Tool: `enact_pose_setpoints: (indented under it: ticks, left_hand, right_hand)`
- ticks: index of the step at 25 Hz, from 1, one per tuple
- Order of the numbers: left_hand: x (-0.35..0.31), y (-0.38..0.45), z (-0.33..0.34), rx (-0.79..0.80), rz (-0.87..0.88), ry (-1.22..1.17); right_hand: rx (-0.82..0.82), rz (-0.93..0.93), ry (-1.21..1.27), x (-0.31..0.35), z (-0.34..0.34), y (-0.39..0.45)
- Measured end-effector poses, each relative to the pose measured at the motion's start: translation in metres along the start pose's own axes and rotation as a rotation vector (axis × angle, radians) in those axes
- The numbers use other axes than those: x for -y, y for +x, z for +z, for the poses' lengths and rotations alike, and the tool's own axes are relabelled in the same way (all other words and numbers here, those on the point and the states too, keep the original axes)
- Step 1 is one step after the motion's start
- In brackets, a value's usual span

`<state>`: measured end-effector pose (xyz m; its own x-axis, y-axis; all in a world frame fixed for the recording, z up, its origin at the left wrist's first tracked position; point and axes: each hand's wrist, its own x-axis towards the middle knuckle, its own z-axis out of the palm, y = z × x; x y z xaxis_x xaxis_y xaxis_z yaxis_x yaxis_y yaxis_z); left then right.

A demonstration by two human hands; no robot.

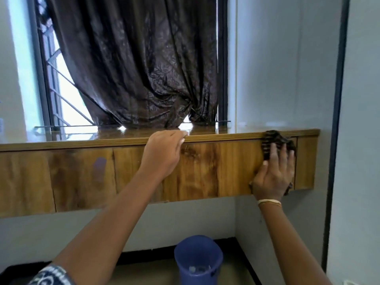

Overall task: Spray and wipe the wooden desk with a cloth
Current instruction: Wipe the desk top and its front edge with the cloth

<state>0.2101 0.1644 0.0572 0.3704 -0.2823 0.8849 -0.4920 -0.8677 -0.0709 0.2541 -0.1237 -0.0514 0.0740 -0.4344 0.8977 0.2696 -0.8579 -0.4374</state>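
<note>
Blue plastic: a tub-like bucket point(198, 260) stands on the floor below the wooden desk point(205, 171), nearest the viewer; its contents are too blurred to name. No spray bottle shows anywhere.

Desk, front panel: varnished golden-brown wood with dark grain patches, set under a thin moulded edge. The right hand point(273, 173) lies flat on the panel near the desk's right end, fingers spread, pressing a dark striped cloth point(275, 144) against the wood; the cloth bunches up over the desk's top edge. A thin bangle sits at that wrist.

Desk, top edge: the left hand point(164, 151) rests at mid-length of the desk, its fingers curled over the edge as if to brace; it holds no tool.

Progress, as judged: wiping of the front face is in hand at the right end. The top reads glossy and reflective, perhaps already wiped, though this cannot be confirmed. The panel to the left of the hands looks dull, with a pale smudge, and probably remains to be done.

Beyond the desk: a dark brown curtain point(144, 64) gathered onto the desktop, a barred window at the desk's far left, pale walls to the right.
</note>
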Motion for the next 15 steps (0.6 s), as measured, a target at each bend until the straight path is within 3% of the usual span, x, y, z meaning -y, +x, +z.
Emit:
enact_pose_setpoints:
  ticks: [2, 4, 5, 7, 9, 10, 15]
  left_hand:
    - [-0.002, 0.002, 0.001, 0.014, -0.032, 0.004]
    - [-0.016, 0.013, 0.006, 0.045, -0.021, 0.002]
    - [-0.028, 0.019, 0.011, 0.067, -0.007, -0.018]
    - [-0.058, 0.029, 0.023, 0.101, 0.018, -0.031]
    - [-0.076, 0.038, 0.031, 0.102, 0.027, -0.021]
    - [-0.078, 0.04, 0.034, 0.092, 0.022, -0.034]
    - [-0.08, 0.039, 0.037, 0.047, 0.026, -0.102]
  right_hand:
    - [-0.036, 0.2, 0.025, -0.002, -0.004, 0.013]
    - [-0.029, 0.218, 0.024, 0.032, 0.001, 0.013]
    - [0.022, 0.117, 0.03, 0.054, 0.004, 0.006]
    - [0.144, -0.279, 0.052, 0.078, 0.008, -0.006]
    - [0.234, -0.547, 0.048, 0.055, 0.004, 0.014]
    - [0.219, -0.578, 0.026, 0.031, -0.002, 0.026]
    - [0.023, -0.027, 0.082, -0.06, -0.025, 0.077]
